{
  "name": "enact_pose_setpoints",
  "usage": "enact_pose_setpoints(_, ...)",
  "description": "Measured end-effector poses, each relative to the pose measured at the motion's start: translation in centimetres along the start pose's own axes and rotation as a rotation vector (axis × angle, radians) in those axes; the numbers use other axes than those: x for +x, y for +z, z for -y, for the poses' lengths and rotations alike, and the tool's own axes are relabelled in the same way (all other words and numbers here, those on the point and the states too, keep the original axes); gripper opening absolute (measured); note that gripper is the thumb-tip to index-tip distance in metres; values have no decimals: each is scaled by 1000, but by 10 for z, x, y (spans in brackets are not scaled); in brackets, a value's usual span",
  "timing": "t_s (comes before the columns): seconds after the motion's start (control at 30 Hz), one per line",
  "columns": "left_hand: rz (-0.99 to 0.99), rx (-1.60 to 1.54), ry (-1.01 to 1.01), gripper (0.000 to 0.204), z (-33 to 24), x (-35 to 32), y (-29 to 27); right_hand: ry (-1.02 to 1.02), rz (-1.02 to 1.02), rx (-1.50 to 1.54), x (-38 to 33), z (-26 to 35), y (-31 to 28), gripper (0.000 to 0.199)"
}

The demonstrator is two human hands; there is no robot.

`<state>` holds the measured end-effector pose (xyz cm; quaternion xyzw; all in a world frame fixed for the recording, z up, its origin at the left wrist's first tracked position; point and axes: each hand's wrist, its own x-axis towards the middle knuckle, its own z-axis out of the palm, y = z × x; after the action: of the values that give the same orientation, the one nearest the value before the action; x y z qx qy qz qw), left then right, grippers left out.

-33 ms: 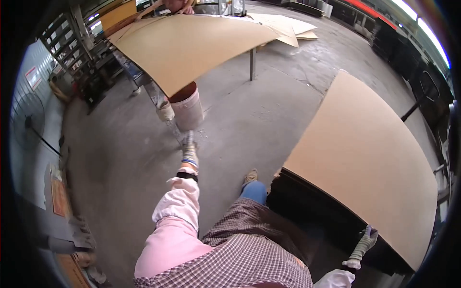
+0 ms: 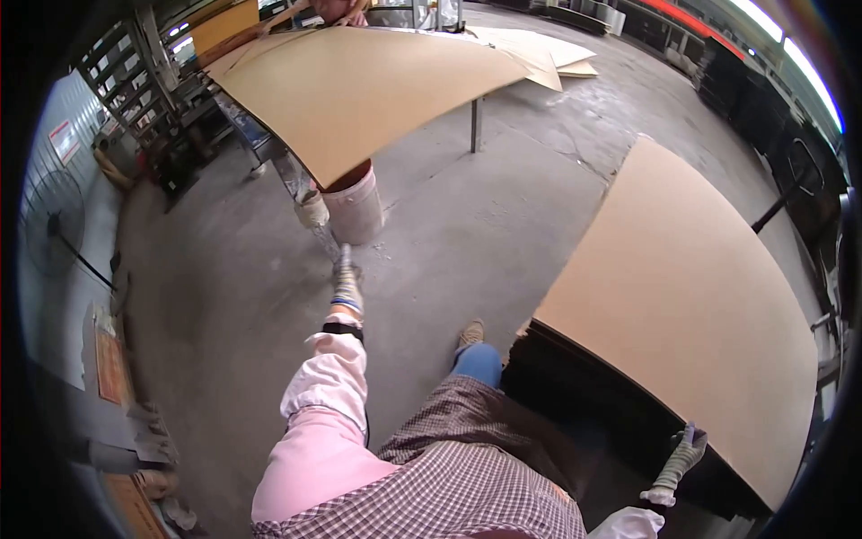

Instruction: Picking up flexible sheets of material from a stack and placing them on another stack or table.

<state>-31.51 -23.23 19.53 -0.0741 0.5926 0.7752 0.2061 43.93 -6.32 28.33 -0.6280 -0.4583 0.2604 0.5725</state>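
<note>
Here at the right, a broad tan board is seen laid across a dark-sided stack, its near edge touched by the gloved right hand; whether it is firmly gripped there cannot be told. Out ahead, the gloved left hand is held over the grey floor, and whether its fingers are curled cannot be made out. Beyond it a pale bucket is seen, overlapped by the corner of another tan sheet, behind which part of a person is glimpsed.
</note>
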Motion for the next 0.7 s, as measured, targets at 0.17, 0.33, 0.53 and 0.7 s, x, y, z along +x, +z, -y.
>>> enact_pose_setpoints(0.17,109,-314,-88,111,-94,5,-18,-77,159,84,-30,60,57,11)
enact_pose_setpoints(0.33,602,-286,-51,61,-108,15,112,-39,403,249,-95,86,181,10)
enact_pose_setpoints(0.53,972,-396,-268,25,-111,-134,306,11,1035,675,-178,215,405,65)
enact_pose_setpoints(0.7,1307,-348,13,20,-138,-161,278,-845,291,434,-107,385,414,22)
